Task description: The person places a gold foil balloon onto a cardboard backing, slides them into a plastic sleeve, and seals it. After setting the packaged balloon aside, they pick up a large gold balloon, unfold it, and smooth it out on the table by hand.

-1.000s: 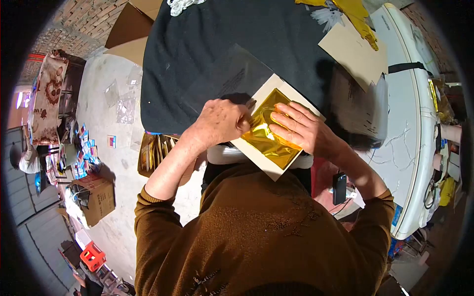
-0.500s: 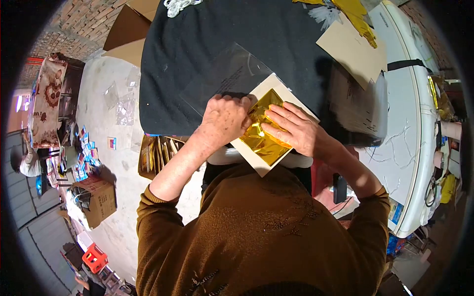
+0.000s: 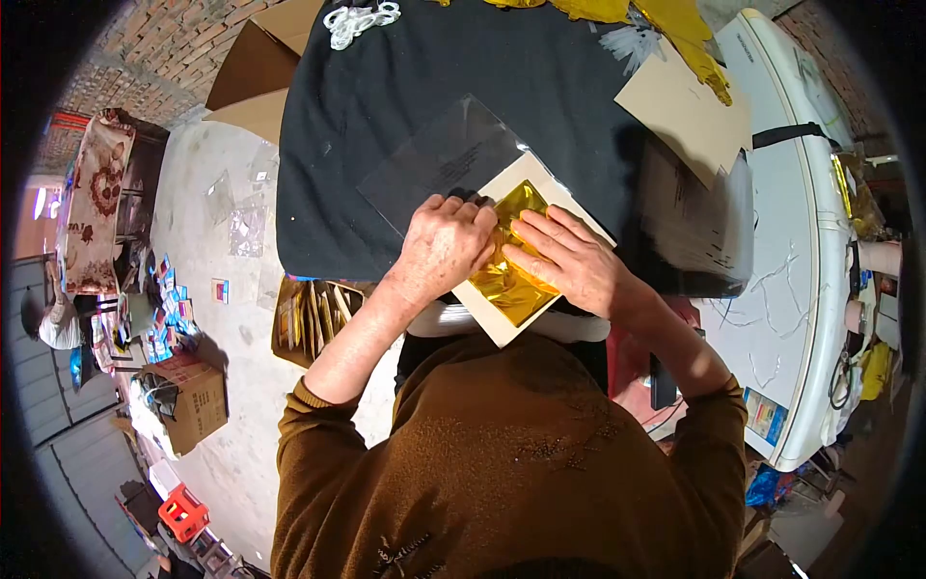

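Observation:
A shiny gold foil piece [image 3: 521,294] lies on a cream card [image 3: 494,326] at the near edge of the black-covered table [image 3: 386,125]. My left hand [image 3: 446,246] has its fingers curled at the card's left side, beside the foil; what it grips, if anything, is hidden. My right hand [image 3: 569,261] lies flat on the foil with its fingers stretched out. Beyond my left hand, a clear plastic sleeve [image 3: 453,145] lies on the cloth, partly against the card.
Cream card [image 3: 675,106], gold material [image 3: 680,34] and a stack of clear sleeves [image 3: 690,222] lie at the table's right. White cord [image 3: 359,21] is at the far left. A box of cards [image 3: 307,318] stands below the left edge. A white appliance [image 3: 772,241] stands right.
The view has shifted slightly. The foil and card sit a little further left in view, and my right hand has moved slightly left with them.

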The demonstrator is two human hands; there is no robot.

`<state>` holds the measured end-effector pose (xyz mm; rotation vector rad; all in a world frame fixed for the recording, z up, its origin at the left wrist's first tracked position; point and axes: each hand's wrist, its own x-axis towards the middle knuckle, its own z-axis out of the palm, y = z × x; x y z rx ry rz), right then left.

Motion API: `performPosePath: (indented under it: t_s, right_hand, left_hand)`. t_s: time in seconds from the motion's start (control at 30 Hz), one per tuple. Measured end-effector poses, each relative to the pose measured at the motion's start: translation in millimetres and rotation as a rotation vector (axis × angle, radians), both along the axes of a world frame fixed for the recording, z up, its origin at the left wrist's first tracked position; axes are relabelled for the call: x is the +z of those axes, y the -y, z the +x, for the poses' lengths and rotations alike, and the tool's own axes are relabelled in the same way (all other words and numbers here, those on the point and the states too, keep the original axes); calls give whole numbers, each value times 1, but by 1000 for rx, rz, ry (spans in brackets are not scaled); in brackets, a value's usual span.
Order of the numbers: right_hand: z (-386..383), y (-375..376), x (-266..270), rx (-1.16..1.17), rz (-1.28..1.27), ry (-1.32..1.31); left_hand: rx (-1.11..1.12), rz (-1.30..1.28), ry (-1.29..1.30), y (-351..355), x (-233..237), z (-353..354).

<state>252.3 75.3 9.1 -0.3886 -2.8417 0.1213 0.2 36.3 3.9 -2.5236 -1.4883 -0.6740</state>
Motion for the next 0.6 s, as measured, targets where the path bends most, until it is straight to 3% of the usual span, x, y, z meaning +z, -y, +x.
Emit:
performPosePath:
  t_s: [0.3,0.5,0.6]
  right_hand:
    - [-27,-7,-23,-118,59,7]
    - [-40,-15,-25,-144,49,25]
    - [-48,-25,-23,-213,48,-60]
  left_hand:
    - [44,-14,-14,-3,3,-13]
    - [88,-70,130,-3,10,-23]
    - [288,10,479,2,23,-37]
